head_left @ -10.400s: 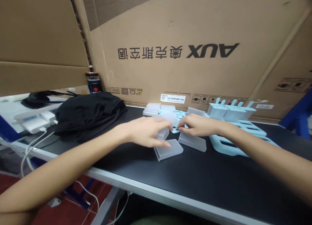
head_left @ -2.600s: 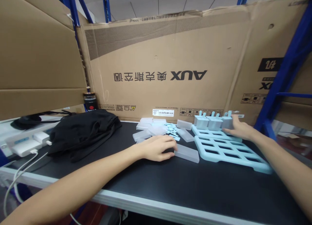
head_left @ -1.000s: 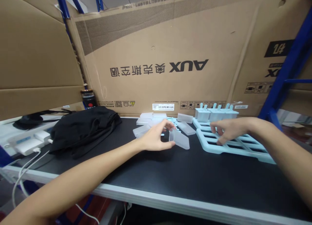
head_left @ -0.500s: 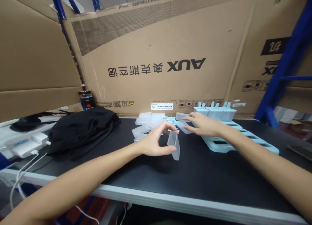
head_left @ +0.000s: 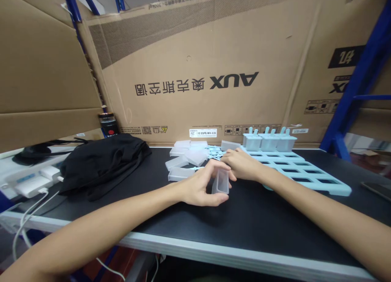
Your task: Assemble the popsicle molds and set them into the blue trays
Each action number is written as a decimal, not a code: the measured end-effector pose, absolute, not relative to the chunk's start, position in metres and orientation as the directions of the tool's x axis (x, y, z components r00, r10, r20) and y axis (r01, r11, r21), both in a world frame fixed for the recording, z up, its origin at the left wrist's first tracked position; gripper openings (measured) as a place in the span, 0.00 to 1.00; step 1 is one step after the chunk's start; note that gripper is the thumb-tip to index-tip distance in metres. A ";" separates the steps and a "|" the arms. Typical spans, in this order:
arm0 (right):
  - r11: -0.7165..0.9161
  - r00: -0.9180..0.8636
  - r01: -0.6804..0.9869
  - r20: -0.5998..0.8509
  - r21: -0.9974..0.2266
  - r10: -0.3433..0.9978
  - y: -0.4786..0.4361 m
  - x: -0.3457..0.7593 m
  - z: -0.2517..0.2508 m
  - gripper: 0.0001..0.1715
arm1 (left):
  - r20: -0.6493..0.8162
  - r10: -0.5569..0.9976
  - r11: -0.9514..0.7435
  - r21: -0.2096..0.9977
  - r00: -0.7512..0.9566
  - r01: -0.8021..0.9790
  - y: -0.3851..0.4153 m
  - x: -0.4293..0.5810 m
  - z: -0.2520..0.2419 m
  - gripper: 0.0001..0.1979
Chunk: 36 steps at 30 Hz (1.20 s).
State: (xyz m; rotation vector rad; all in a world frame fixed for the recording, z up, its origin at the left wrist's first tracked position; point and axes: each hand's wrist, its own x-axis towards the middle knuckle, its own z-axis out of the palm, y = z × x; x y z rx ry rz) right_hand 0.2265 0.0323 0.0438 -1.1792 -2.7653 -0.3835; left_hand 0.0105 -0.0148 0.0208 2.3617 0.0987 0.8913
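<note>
My left hand (head_left: 203,186) is closed around a clear popsicle mold (head_left: 222,182), thumb below and fingers over it. The mold is tilted, its open end facing me. Just behind it, my right hand (head_left: 240,163) is curled down near the pile of light blue popsicle sticks (head_left: 214,151); its fingertips are partly hidden, and what they grip cannot be made out. Several more clear molds (head_left: 181,173) lie left of the sticks. Another mold (head_left: 230,145) rests behind my right hand. To the right is a light blue mold rack (head_left: 301,165) with rows of slots.
Three filled-in molds with blue stick lids (head_left: 269,143) stand at the rack's back. A black cloth bag (head_left: 104,164), a white power adapter (head_left: 36,184) and a dark jar (head_left: 108,124) are at left. A phone-like slab (head_left: 375,191) lies far right, before cardboard (head_left: 195,50).
My right hand has drawn back toward my left hand, off the molds, and its fingers have curled. The mold in my left hand has turned so its opening faces me.
</note>
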 end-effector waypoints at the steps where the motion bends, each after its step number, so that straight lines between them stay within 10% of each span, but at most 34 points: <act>1: 0.667 -0.686 0.727 0.187 0.160 0.703 0.031 0.226 0.045 0.09 | 0.580 0.252 -0.838 0.531 0.775 -0.125 -0.014 0.010 0.019 0.28; 10: 0.701 -0.667 0.712 0.281 -0.030 0.690 0.025 0.241 0.065 0.05 | 0.767 0.170 -0.984 0.099 0.619 0.148 -0.002 0.007 0.020 0.31; 19: 0.593 -0.524 0.215 0.421 -0.776 0.741 -0.014 0.227 0.093 0.19 | 0.839 0.192 -0.931 -0.008 0.509 0.365 0.006 0.005 0.019 0.40; 36: 0.525 -0.766 0.319 0.111 -0.789 0.633 -0.016 0.205 0.062 0.32 | 0.700 0.268 -0.923 -0.012 0.662 0.386 0.008 -0.003 0.023 0.21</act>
